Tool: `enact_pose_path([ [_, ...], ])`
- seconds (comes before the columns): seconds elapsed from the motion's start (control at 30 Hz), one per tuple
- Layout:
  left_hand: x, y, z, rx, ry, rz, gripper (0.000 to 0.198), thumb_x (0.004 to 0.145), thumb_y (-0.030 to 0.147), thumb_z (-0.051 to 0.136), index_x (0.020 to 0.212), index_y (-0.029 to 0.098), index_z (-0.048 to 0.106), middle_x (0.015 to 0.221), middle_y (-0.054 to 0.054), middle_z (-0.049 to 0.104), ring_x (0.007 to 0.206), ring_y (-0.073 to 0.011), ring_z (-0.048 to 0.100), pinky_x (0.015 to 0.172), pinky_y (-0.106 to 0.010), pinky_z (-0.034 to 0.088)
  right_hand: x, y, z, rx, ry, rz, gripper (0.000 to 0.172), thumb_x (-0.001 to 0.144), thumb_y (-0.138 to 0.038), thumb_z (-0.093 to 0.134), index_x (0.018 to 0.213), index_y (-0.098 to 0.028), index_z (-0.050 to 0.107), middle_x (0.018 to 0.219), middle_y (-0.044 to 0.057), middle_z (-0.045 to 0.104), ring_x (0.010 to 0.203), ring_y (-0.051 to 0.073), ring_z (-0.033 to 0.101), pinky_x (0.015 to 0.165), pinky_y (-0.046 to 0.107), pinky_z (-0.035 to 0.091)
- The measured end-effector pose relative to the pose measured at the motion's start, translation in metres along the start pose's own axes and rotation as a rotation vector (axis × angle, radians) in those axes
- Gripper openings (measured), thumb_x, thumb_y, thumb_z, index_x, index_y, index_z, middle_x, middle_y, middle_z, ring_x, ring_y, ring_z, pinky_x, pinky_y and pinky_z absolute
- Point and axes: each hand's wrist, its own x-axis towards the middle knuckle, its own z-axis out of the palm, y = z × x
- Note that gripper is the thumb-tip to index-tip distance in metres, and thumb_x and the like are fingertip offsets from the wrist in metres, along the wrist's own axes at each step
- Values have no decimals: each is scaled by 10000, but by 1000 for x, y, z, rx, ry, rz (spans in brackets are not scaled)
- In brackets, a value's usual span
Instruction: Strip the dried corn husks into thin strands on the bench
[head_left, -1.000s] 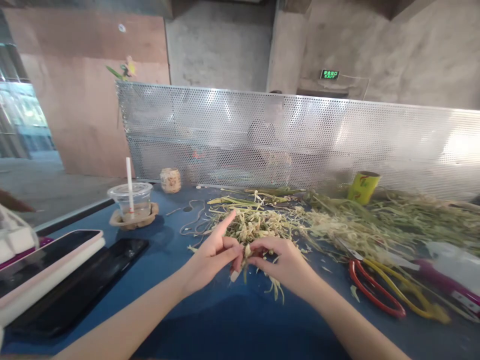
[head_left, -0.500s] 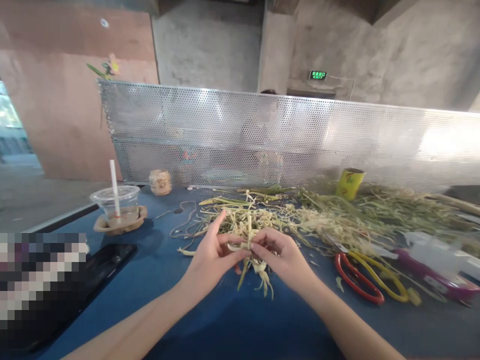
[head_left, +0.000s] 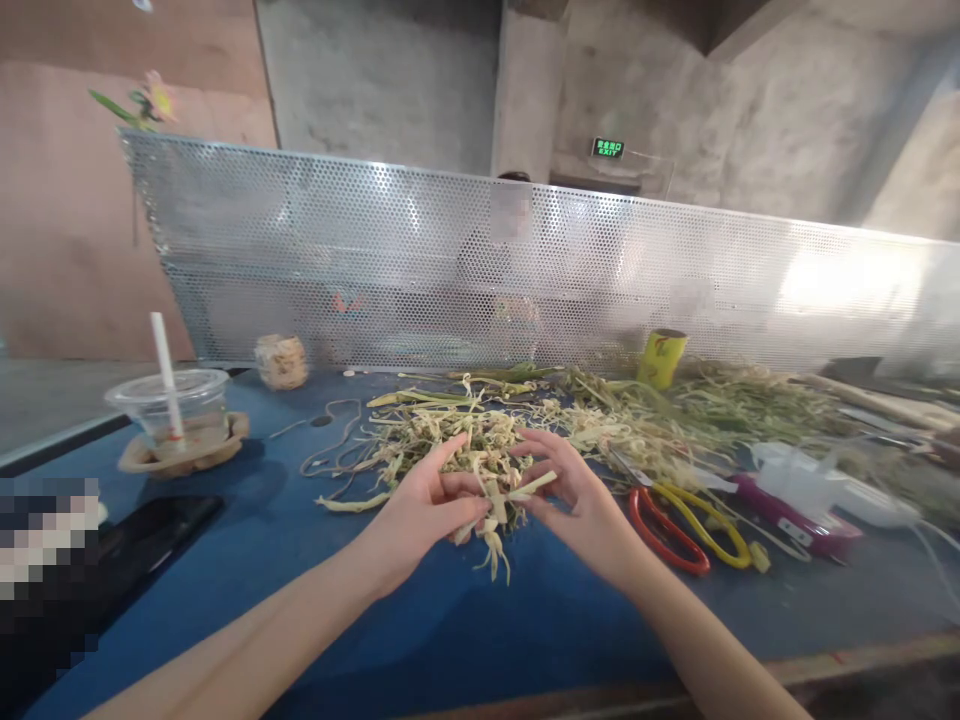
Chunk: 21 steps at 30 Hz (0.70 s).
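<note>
My left hand point(head_left: 424, 510) and my right hand point(head_left: 577, 500) meet over the blue table point(head_left: 315, 590), both pinching a small bundle of pale dried leaf strips point(head_left: 501, 500). The left thumb and fingers close on the bundle's left side, its index finger sticking up. The right fingertips pinch one strip that juts out to the right. Loose ends of the bundle hang down toward the table. Just beyond my hands lies a heap of the same strips point(head_left: 450, 440).
Red and yellow scissors point(head_left: 686, 515) lie right of my hands, beside a purple and white tool point(head_left: 799, 490). A plastic cup with a straw point(head_left: 176, 410), a small jar point(head_left: 281, 360), a yellow cup point(head_left: 660, 355) and a dark phone point(head_left: 150, 530) surround them. A perforated metal screen point(head_left: 675, 280) backs the table.
The view swung right and down. My hands lifted the bundle slightly, and the right fingers now pull one strip out sideways.
</note>
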Motion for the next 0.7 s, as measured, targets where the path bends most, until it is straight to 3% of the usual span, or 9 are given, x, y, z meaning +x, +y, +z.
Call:
enact_pose_path([
  [0.07,1,-1,0,-6,-7,-30,859,705,140,620,1389,150,101,645,26,577,466,-67,462,456,-232,296,-3,0,-3,-13,-107,-57,460,782,-154,519,1222,-244,422,1164,83,541,833,130,594,705,286,517],
  [0.2,3,-3,-4,-16,-14,-66,896,680,152,646,1386,144,95,675,12,592,541,-100,532,469,-229,335,-7,1,-6,-58,-210,-82,298,776,-197,565,1073,-213,554,1059,72,592,783,127,598,688,286,527],
  [0.47,2,-5,-6,49,-41,-26,942,645,146,681,1374,131,84,721,-15,608,631,-177,626,482,-251,372,-6,2,-2,-112,-133,-49,230,705,-257,665,919,-185,619,880,48,616,623,103,562,620,269,507],
  [0.7,-2,-4,-5,155,-35,-1,904,644,229,705,1355,192,148,739,12,576,650,-197,644,496,-265,408,-8,-5,6,-178,-111,-37,123,725,-188,608,846,-182,625,733,18,637,605,113,578,596,235,491],
])
